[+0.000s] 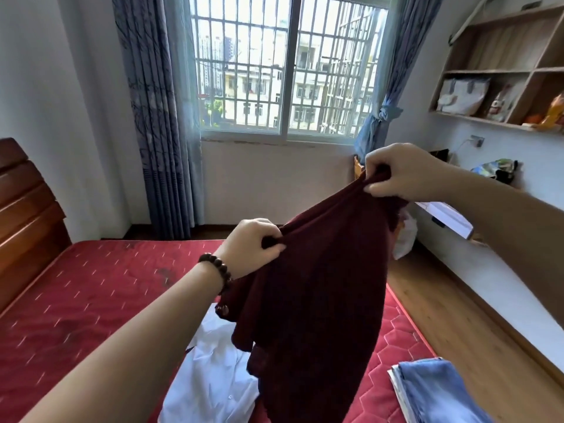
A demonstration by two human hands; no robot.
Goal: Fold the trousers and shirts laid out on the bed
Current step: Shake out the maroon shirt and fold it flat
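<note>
Above the red quilted mattress (91, 300) I hold the dark maroon knit garment (311, 300) aloft, unfolded, my left hand (253, 248) and right hand (406, 174) each pinching its top edge. The white shirt (210, 380) lies unfolded; the blue jeans (436, 392) look folded.

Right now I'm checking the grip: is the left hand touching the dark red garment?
Touching. The head view shows the left hand with its fingers curled round a bunched edge of the dark red garment, which is lifted above the bed.
</note>
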